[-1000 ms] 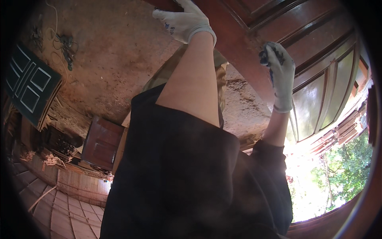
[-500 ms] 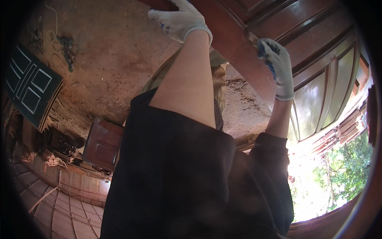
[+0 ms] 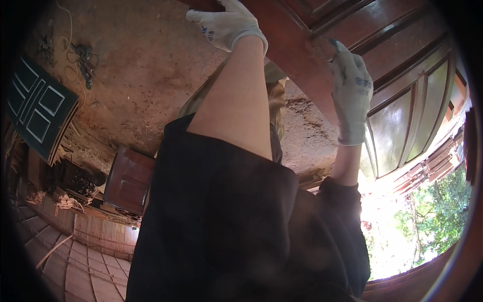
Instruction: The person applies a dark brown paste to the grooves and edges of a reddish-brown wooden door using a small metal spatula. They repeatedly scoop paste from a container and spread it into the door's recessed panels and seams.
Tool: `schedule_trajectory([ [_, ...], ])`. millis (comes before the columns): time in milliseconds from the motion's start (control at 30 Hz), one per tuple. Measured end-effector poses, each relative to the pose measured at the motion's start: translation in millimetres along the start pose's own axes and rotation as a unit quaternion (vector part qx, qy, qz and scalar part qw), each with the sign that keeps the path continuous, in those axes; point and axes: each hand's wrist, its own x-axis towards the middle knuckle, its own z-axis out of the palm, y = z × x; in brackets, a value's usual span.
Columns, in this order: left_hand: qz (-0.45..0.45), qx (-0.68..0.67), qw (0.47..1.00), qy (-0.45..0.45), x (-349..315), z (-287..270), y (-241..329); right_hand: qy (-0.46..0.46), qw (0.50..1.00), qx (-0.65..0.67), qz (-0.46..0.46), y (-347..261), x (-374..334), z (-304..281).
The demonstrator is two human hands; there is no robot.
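Note:
A dark reddish-brown panelled wooden door (image 3: 302,55) with raised mouldings slants across the upper right. At the top, my left hand (image 3: 226,27), in a white knitted glove, rests at the door's edge with thumb and forefinger spread apart; the tips of its other fingers are hidden. Further right, my right hand (image 3: 352,93), in a similar glove with bluish-dark fingertips, is bent over the flat edge board of the door. Its fingers are curled together, and whatever they hold is hidden beneath them.
Glossy door panels (image 3: 407,126) continue at the right. At the left stand a dark green panel with pale outlines (image 3: 43,103) and a brown wooden panel (image 3: 130,181). A cord (image 3: 68,48) and a dark tool (image 3: 85,63) lie on the dirt floor (image 3: 146,65).
My right hand has turned so its back shows more, and has shifted slightly down toward me along the door. The left hand has barely moved.

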Motion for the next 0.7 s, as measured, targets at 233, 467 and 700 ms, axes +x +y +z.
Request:
schedule_trajectory([
  [233,0.021,-0.003,0.999,0.040,0.9,1.9,-5.5,0.015,0.985,-0.170,-0.011,-30.4,-11.6,10.5],
  [467,-0.062,-0.007,0.993,-0.099,-3.8,-22.8,14.6,-0.028,0.997,-0.045,0.054,-25.8,-9.5,3.8],
  [700,-0.054,-0.001,0.993,-0.103,-5.3,-20.8,13.2,-0.005,0.996,0.030,0.080,-25.3,-27.5,21.7],
])
